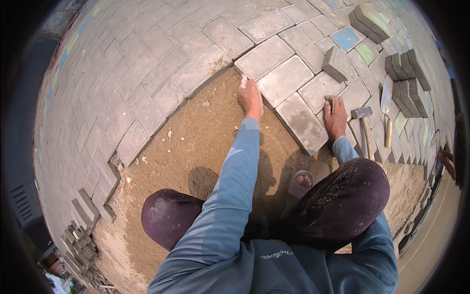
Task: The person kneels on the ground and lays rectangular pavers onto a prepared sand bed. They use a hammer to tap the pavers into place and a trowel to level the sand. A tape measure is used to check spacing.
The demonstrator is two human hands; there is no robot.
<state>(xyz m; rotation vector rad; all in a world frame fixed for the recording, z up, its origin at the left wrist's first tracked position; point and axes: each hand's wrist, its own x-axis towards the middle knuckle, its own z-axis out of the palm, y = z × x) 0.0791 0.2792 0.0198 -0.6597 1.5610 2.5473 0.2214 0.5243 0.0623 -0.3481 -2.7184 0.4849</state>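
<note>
My left hand (250,99) reaches over bare sand to the exposed edge of a paving block (264,57). Its fingers are drawn together at that edge, and anything between them is hidden. Next to this block lie another pale paving block (285,81) and a darker, sand-dusted paving block (301,123), whose near end juts over the sand. My right hand (335,116) rests on the laid blocks to the right, fingers curled, with nothing visible in them. To its right are a hammer (364,120) with a wooden handle and a trowel (387,110).
Sand (196,134) fills the open wedge between the left paving (142,100) and the right blocks. A loose block (337,64) sits on the paving. More blocks stand at right (411,73), far right (369,23) and lower left (78,245). My sandaled foot (299,185) is on the sand.
</note>
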